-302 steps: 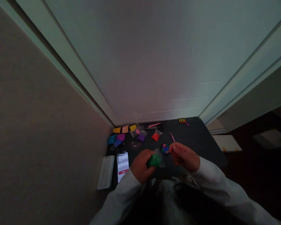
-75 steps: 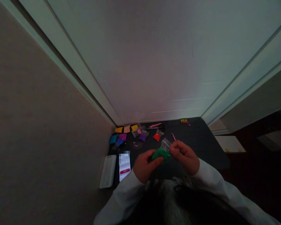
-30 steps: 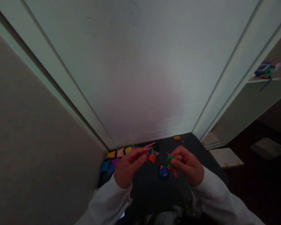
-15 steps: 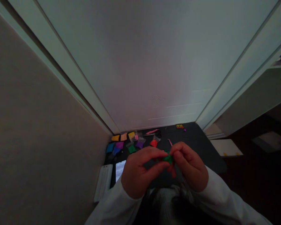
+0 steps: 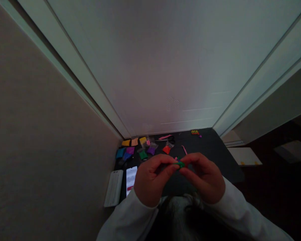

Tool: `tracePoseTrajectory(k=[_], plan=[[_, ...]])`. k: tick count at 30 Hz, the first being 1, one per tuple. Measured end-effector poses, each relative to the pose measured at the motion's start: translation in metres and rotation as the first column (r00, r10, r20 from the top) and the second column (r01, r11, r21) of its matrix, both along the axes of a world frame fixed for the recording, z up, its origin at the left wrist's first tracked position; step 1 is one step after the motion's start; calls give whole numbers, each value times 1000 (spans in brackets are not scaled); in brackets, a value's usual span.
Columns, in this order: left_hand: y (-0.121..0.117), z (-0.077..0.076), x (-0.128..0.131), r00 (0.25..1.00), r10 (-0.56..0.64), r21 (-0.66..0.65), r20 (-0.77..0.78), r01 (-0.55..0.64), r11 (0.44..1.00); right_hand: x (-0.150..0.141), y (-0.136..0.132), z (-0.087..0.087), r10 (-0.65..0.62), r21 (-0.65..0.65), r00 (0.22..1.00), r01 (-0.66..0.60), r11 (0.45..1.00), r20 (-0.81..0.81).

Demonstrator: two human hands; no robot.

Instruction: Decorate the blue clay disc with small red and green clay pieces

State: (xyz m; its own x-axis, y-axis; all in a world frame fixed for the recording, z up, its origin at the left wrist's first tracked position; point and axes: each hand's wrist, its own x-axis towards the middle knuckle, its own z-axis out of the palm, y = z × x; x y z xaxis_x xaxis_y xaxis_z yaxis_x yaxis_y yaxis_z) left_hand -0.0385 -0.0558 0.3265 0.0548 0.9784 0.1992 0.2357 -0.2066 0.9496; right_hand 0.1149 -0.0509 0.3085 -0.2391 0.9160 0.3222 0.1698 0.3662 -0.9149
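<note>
A small green piece of modelling clay (image 5: 181, 164) is held between my two hands above the dark table. My left hand (image 5: 153, 179) pinches its left end between thumb and forefinger. At the other end, the fingertips of my right hand (image 5: 204, 177) are closed on it. Just behind the clay, small pink and purple bits show, partly hidden by my fingers. A pink tool (image 5: 184, 150) lies on the table beyond my right fingertips. Packets of coloured clay lie behind my left hand, among them green (image 5: 142, 154), purple (image 5: 152, 150) and red (image 5: 167, 149).
Scissors (image 5: 171, 139) and a pink strip (image 5: 165, 137) lie near the wall. A small yellow-dotted piece (image 5: 195, 132) sits at the table's (image 5: 210, 150) back right. A lit phone (image 5: 131, 179) and a white power strip-like object (image 5: 113, 188) are at left, by the side wall.
The green clay has turned and looks flatter now. My right fingers have opened out from a curled pose into a pinch. The view has shifted slightly, showing more of the phone.
</note>
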Motion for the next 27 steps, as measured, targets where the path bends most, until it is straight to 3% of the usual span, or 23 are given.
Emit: tracePoseTrajectory(k=[5, 13, 19, 27], plan=[[1, -3, 3, 998, 54, -60, 27, -52, 997, -1, 1, 3, -49, 1, 997, 49, 999, 52], [3, -9, 3, 985, -95, -165, 147, 119, 979, 0, 5, -4, 0, -153, 988, -24, 988, -157], [7, -7, 1, 991, -125, -127, -38, 120, 985, 1, 5, -3, 79, -189, 983, -110, 976, -164], [3, -9, -2, 990, -84, -48, -115, 79, 996, -1, 3, -3, 76, -179, 985, -104, 978, -156]])
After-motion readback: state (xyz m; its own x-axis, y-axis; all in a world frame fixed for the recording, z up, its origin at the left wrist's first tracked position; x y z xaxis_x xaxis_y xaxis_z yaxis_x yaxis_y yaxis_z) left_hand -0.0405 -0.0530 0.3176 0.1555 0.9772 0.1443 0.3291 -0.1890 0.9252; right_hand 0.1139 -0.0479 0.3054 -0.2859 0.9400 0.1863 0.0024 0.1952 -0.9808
